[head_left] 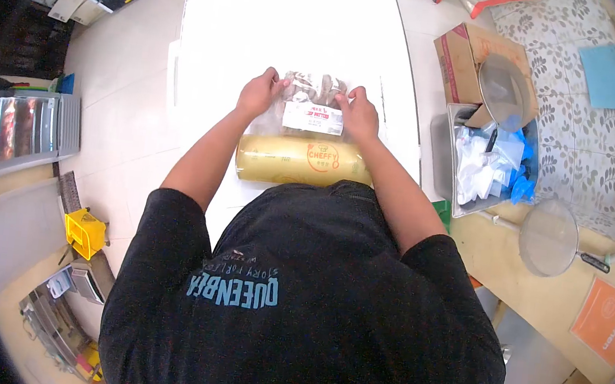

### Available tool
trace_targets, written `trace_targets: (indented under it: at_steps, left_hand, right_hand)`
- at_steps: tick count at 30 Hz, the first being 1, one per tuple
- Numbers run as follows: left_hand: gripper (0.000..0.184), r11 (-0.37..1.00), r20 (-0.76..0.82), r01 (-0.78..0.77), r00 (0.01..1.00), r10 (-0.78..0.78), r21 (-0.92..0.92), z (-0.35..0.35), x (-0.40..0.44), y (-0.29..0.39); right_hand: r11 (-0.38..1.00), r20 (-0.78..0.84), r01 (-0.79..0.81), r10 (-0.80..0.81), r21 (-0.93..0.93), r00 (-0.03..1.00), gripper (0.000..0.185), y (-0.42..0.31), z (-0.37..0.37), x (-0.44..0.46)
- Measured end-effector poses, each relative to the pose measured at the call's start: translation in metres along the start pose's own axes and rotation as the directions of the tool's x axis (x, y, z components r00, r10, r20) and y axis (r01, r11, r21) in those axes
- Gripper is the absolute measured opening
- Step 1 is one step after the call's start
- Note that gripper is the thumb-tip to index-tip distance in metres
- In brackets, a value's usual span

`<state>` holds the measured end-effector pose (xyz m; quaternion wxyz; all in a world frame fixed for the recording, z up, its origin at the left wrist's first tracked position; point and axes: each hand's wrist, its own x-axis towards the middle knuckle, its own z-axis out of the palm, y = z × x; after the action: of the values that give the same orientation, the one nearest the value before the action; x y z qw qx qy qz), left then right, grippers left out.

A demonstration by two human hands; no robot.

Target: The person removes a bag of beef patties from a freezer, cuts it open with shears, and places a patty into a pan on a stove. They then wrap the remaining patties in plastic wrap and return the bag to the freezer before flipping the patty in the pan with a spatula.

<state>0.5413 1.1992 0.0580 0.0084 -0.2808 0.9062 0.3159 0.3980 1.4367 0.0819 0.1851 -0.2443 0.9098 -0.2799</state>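
Note:
A clear plastic pack [303,87] of brownish food pieces lies on the white table, with a white label [314,118] in red print on its near part. The exact food inside cannot be made out. My left hand [260,91] pinches the pack's left edge near its far corner. At the right edge, my right hand [359,115] grips it between thumb and fingers. Between the pack and my body lies a yellow roll of cling film [288,161] marked CHEFFY, crosswise and touched by neither hand.
White table [296,18] stretches ahead. To the right stand a metal tray [446,158] of plastic bags, a cardboard box [460,62], a round strainer [550,236] and an orange sign [609,321]. A yellow mop bucket [84,232] stands on the floor at left.

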Motion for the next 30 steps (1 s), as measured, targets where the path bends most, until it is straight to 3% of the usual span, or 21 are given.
trace_targets:
  at_steps: [2, 5, 7, 9, 10, 12, 16, 17, 19, 22, 23, 24, 25, 27, 28, 30]
  left_hand:
    - [0.045, 0.98, -0.139, 0.024, 0.989, -0.052, -0.196, 0.029, 0.002, -0.012]
    - [0.046, 0.949, -0.049, 0.016, 0.998, -0.033, -0.315, 0.032, 0.01, -0.024]
    - [0.047, 0.929, -0.013, 0.011, 1.0, -0.017, -0.369, 0.037, 0.017, -0.029]
    - [0.045, 0.925, -0.31, -0.251, 0.937, 0.159, -0.284, 0.06, 0.021, -0.031]
    - [0.045, 0.925, -0.311, -0.252, 0.937, 0.159, -0.283, 0.061, 0.02, -0.024]
    - [0.043, 0.828, -0.17, 0.007, 0.978, -0.123, -0.56, 0.064, 0.015, -0.011]
    - [0.041, 0.831, -0.042, 0.112, 0.986, -0.161, -0.545, 0.023, -0.001, 0.022]
    - [0.041, 0.772, -0.033, 0.11, 0.985, -0.167, -0.626, 0.017, -0.008, 0.032]
    - [0.042, 0.71, -0.03, 0.1, 0.985, -0.168, -0.697, 0.007, -0.016, 0.042]
    - [0.036, 0.659, -0.069, 0.019, 0.992, -0.108, -0.752, -0.005, -0.027, 0.051]
    - [0.033, 0.651, -0.231, -0.171, 0.973, -0.006, -0.739, -0.009, -0.034, 0.057]
    - [0.03, 0.624, -0.387, -0.356, 0.918, 0.092, -0.696, -0.014, -0.041, 0.063]
    - [0.03, 0.625, -0.391, -0.36, 0.916, 0.094, -0.693, -0.021, -0.05, 0.07]
    - [0.036, 0.566, -0.516, -0.538, 0.829, 0.218, -0.625, -0.033, -0.074, 0.086]
    - [0.036, 0.566, -0.517, -0.54, 0.827, 0.22, -0.623, -0.039, -0.085, 0.095]
    - [0.049, 0.483, -0.629, -0.683, 0.717, 0.301, -0.547, -0.045, -0.109, 0.111]
  right_hand:
    - [0.999, 0.051, -0.022, 0.02, 0.037, 0.999, 0.049, 0.011, 0.011, 0.011]
    - [0.981, -0.033, 0.048, -0.043, 0.188, 0.999, 0.051, 0.024, 0.033, 0.023]
    - [0.975, 0.129, -0.033, 0.005, 0.218, 0.992, 0.058, 0.026, 0.041, 0.03]
    - [0.968, 0.225, -0.116, 0.064, 0.224, 0.972, 0.062, 0.01, 0.025, 0.032]
    - [0.955, 0.315, -0.195, 0.12, 0.221, 0.942, 0.067, 0.007, 0.021, 0.033]
    - [0.93, 0.305, -0.177, 0.076, 0.321, 0.949, 0.069, 0.009, 0.022, 0.032]
    - [0.817, 0.23, -0.062, -0.087, 0.573, 0.969, 0.067, 0.034, 0.041, 0.034]
    - [0.816, 0.228, -0.06, -0.09, 0.575, 0.969, 0.067, 0.026, 0.036, 0.029]
    - [0.562, 0.282, -0.172, -0.113, 0.809, 0.953, 0.069, 0.009, 0.022, 0.017]
    - [0.467, 0.194, -0.119, -0.115, 0.876, 0.974, 0.083, -0.013, -0.002, -0.003]
    - [0.465, 0.19, -0.114, -0.119, 0.878, 0.975, 0.083, -0.015, -0.008, -0.01]
    - [0.506, 0.121, -0.011, -0.185, 0.862, 0.975, 0.091, -0.015, -0.015, -0.018]
    - [0.538, 0.055, 0.093, -0.253, 0.837, 0.966, 0.098, -0.016, -0.022, -0.026]
    - [0.528, 0.043, 0.143, -0.324, 0.837, 0.945, 0.103, -0.021, -0.042, -0.048]
    - [0.517, 0.037, 0.187, -0.391, 0.835, 0.92, 0.108, -0.026, -0.051, -0.06]
    - [0.497, -0.022, 0.269, -0.448, 0.825, 0.894, 0.106, -0.034, -0.062, -0.087]
